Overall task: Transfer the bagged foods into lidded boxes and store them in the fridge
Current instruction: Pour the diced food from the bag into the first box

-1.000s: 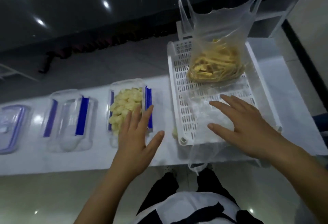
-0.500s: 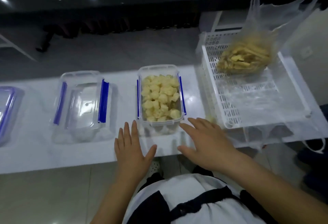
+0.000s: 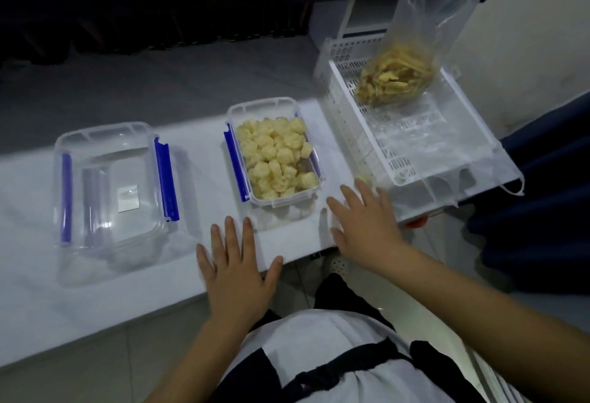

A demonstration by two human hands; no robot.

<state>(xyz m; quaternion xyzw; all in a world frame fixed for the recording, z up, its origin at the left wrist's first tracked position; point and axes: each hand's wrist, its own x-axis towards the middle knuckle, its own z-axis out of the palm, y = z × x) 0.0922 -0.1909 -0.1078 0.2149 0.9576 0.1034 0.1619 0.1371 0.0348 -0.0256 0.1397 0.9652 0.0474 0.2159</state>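
I see my left hand (image 3: 238,270) lying flat with fingers spread at the near edge of the white surface (image 3: 28,278). My right hand (image 3: 367,222) is spread too, just beside the clear plastic box with blue clips (image 3: 274,155), which is full of pale yellow food chunks.

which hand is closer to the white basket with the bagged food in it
Right. The right hand lies flat on the counter just in front of the white basket's near left corner. The left hand rests further left, in front of the filled box.
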